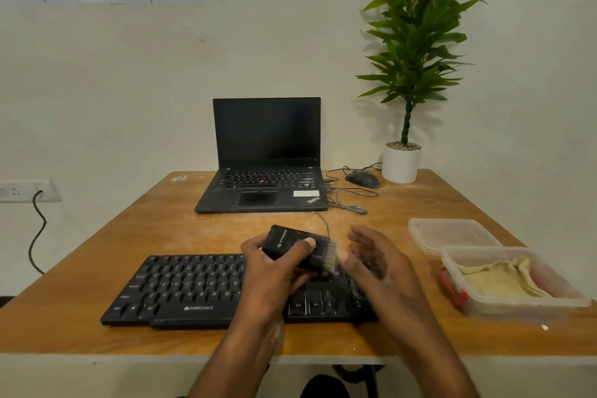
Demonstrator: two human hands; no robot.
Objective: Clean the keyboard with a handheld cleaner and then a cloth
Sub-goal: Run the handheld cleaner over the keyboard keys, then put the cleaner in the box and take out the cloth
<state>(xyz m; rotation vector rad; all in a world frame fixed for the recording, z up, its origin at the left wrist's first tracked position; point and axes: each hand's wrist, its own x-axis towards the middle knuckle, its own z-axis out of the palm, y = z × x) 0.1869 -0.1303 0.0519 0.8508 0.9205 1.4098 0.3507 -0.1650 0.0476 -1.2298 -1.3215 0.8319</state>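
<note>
A black keyboard [181, 289] lies across the front of the wooden table [129, 236]. My left hand [271, 271] grips a black handheld cleaner [290, 244] above the keyboard's right half, its pale brush end [330, 258] pointing right. My right hand [378, 263] hovers just right of the brush, fingers spread and blurred, fingertips close to the bristles, holding nothing. A yellowish cloth [504, 278] lies folded in a clear plastic box [517, 307] at the right.
An open black laptop [263, 171] stands behind the keyboard. A mouse [363, 178] with loose cables and a potted plant [402, 161] sit at the back right. The box's clear lid [452, 234] lies behind the box. A wall socket [27, 191] with a black cord is on the left.
</note>
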